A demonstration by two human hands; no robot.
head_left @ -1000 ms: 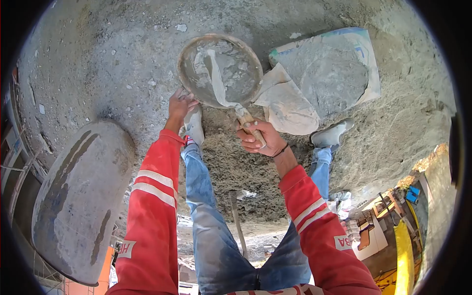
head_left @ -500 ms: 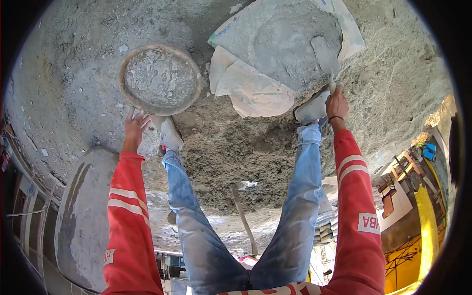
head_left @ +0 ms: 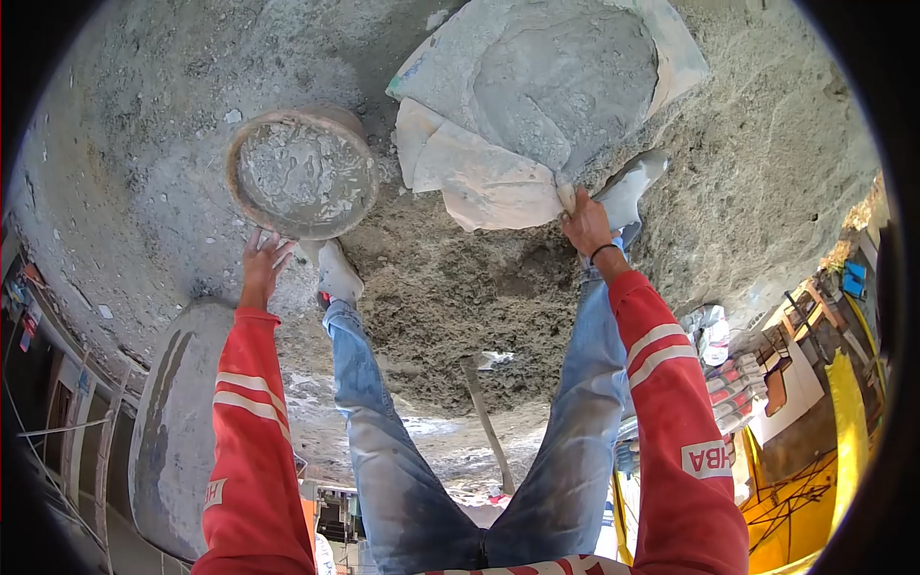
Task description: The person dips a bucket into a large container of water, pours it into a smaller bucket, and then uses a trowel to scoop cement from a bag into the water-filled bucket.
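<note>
My right hand [head_left: 586, 225] is closed round the handle of a trowel [head_left: 549, 132], whose mortar-coated blade lies at the near edge of a wet grey mortar heap [head_left: 585, 72]. The heap rests on an opened-out sack [head_left: 498, 192], with folded flaps on the near side. My left hand [head_left: 264, 264] is at the near rim of a round mortar pan [head_left: 233, 177], its fingertips on the rim and partly hidden by it. The pan leans towards me, with wet mortar inside and some of its outer far wall showing.
My mortar-stained shoes [head_left: 337, 273] stand on either side of damp, crumbly ground [head_left: 450, 278]. A long grey rounded object [head_left: 172, 431] lies left of my arm. A wooden stick [head_left: 489, 422] shows between my legs. Yellow sheeting [head_left: 843, 431] and boards are at the right.
My right hand has drawn the trowel left and towards me across the mortar's near edge. The pan's rim has come nearer and tilted more, with my left hand staying at it.
</note>
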